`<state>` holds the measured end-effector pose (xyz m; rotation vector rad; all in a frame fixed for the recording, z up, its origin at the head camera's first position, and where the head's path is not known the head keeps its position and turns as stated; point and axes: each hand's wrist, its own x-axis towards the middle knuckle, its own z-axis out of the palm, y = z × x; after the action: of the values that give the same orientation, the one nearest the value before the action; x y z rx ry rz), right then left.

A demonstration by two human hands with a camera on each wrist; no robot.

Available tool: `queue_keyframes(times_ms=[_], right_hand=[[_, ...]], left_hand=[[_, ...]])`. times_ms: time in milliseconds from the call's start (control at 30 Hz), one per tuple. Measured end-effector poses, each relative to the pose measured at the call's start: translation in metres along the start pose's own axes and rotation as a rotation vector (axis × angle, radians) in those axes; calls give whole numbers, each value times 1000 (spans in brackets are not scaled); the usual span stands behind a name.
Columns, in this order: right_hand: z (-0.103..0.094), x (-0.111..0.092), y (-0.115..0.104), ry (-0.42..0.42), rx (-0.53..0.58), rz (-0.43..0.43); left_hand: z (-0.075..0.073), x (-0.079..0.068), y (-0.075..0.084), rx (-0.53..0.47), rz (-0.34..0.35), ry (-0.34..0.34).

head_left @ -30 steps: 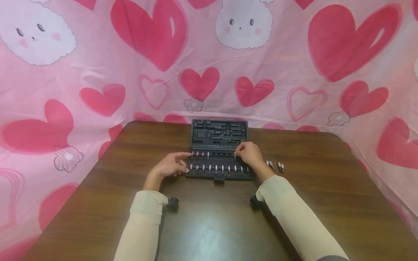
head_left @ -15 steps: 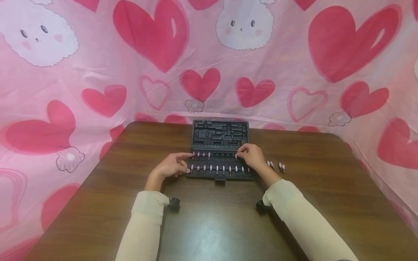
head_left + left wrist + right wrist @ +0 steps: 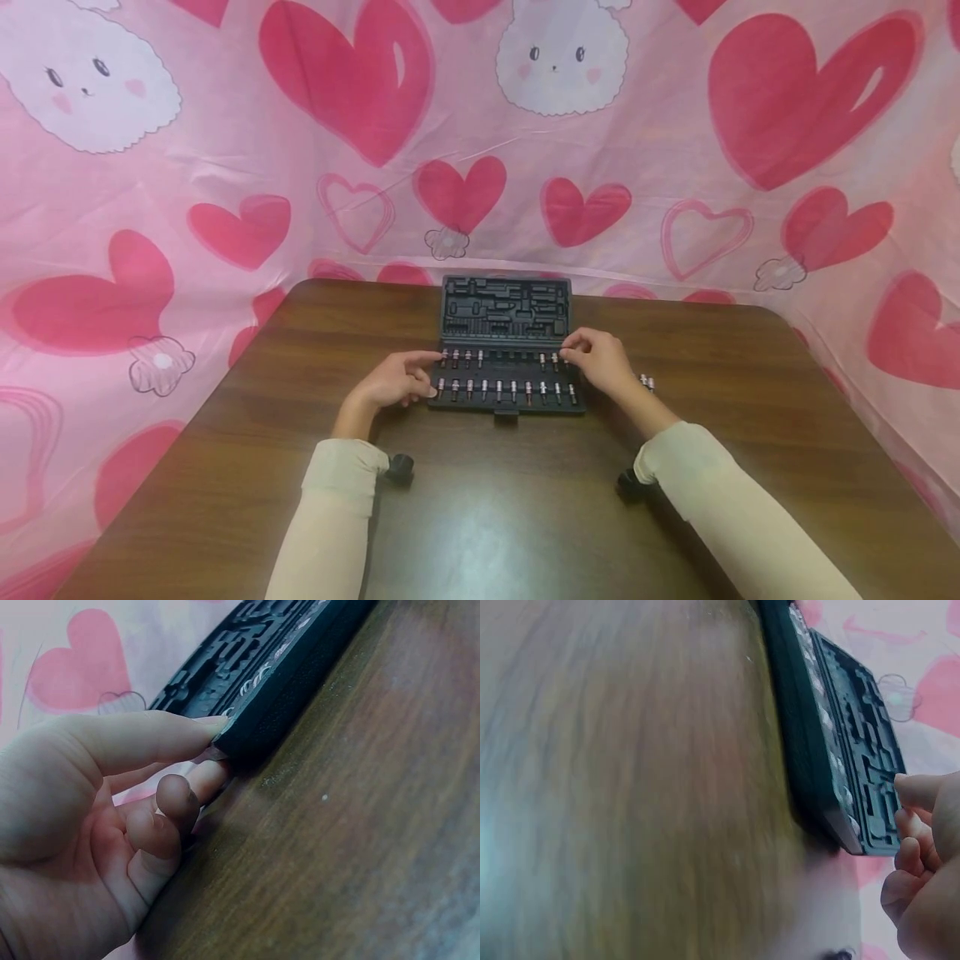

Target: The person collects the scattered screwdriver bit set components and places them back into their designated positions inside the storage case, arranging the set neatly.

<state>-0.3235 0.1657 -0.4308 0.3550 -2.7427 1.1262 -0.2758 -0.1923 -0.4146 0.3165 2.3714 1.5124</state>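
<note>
A person's right hand (image 3: 598,358) is working over the right end of the upper row (image 3: 468,360) in a black bit case (image 3: 502,373), its thumb and fingertips standing narrow; whether a bit is sitting between them, the views are not telling. The left hand (image 3: 388,383) is steadying the case at its left end, forefinger stretched straight and thumb set apart from it, both touching the edge, while other fingers are curling beneath the palm.

Inside the tray, silvery and dark bits are lying side by side: a group is filling the left of the upper row, at least two are showing at its right, and dark slots are standing bare between. The lower row (image 3: 498,392) is showing bits from end to end. Behind, the lid (image 3: 506,308) is standing open, its moulded recesses facing the person. Beyond the right wrist, loose bits (image 3: 651,385) are lying on the brown wooden table (image 3: 480,500), partly hidden by the arm; pale sleeves (image 3: 720,508) are reaching in from below, and a pink heart-print cloth (image 3: 525,142) is hanging behind.

The step in hand appears to be seating bits in the upper row; the next move is likely calling for a firm push at the end slot, then a reach toward the loose ones, with the case held still.
</note>
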Motion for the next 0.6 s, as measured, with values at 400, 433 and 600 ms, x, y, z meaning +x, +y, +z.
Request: queue_keyframes(times_ms=[400,433,600], right_hand=[[-43,-10,14,-37,8,45],[-46,-12,17,-37,1,40],[-60,-17,35,-29,-23,12]], left_hand=[[1,15,-23,3,-7,26],[1,16,-23,2,-8,28],[1,15,-25,-5,4,36]])
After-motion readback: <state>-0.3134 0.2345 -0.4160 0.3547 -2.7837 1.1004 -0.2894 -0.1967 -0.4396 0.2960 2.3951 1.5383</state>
